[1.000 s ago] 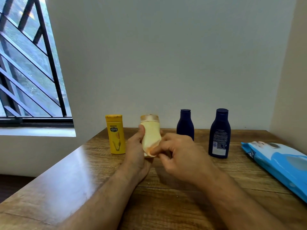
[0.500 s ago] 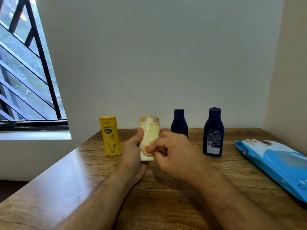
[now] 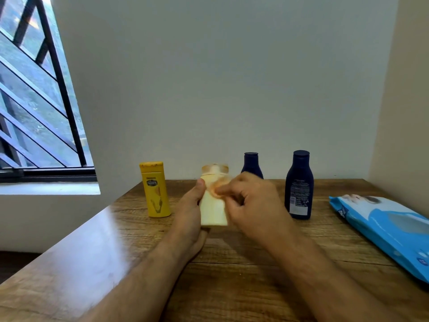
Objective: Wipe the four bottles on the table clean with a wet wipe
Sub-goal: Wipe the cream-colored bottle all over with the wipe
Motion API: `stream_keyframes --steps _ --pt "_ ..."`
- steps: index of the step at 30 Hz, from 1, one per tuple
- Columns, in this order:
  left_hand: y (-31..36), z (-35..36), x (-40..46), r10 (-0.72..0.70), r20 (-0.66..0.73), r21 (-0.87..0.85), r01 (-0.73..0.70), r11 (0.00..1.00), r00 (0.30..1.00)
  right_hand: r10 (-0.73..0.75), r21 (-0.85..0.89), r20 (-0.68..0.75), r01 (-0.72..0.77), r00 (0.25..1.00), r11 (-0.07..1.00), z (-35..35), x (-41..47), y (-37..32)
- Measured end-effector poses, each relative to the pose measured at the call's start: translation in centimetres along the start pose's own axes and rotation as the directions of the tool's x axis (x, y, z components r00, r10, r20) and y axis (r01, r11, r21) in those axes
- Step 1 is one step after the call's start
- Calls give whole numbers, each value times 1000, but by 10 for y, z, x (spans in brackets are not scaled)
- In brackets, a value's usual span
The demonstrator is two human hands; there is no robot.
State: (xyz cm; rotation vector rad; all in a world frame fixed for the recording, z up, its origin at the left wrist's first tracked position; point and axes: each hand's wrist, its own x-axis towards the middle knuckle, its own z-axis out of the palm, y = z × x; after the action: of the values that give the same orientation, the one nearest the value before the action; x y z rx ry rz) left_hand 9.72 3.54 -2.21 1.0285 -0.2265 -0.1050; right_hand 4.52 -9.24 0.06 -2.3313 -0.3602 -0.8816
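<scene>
A pale cream bottle (image 3: pixel 213 211) is held upright above the wooden worktop (image 3: pixel 243 270) by the left hand (image 3: pixel 189 213), whose thumb lies along the bottle's left side while the other fingers are hidden behind it. The bottle's cap and upper part are blurred. The right hand (image 3: pixel 251 205) is curled against the upper right front of the same bottle, its fingertips pinching a small stained wet wipe (image 3: pixel 217 188) that is pressed to the bottle just under the cap; the wipe is blurred and only partly seen.

A yellow bottle (image 3: pixel 155 190) stands upright on the worktop just to the left of the held bottle, apart from the left hand. Two dark blue bottles are set toward the wall: the smaller dark blue bottle (image 3: pixel 251 165) is partly hidden behind the right hand, and the taller dark blue bottle (image 3: pixel 299 185) stands upright to the right of that hand, with its printed back label turned to the camera.

A blue wipes pack (image 3: pixel 383 231) lies flat at the right edge of the worktop, well apart from the bottles. A barred window (image 3: pixel 34 101) is seen at the left, above a pale sill.
</scene>
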Motion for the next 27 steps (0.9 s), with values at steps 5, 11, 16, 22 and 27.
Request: stream_keyframes --steps 5,11,16,22,27 --pt "4 -6 11 96 -190 -26 -103 994 977 -82 -37 245 94 966 995 3 -5 -6" --pt "-4 -1 5 -3 -33 139 8 990 999 16 44 -150 -10 989 999 -2 2 4" --pt "-1 2 0 -72 -18 92 74 993 997 3 118 -112 10 994 993 1 -1 1" --pt "1 -6 11 -112 -151 -62 103 993 982 -93 204 141 62 986 977 1 -7 -6" --pt "-6 1 2 -78 89 219 57 974 993 81 176 -157 -53 984 983 -2 2 3"
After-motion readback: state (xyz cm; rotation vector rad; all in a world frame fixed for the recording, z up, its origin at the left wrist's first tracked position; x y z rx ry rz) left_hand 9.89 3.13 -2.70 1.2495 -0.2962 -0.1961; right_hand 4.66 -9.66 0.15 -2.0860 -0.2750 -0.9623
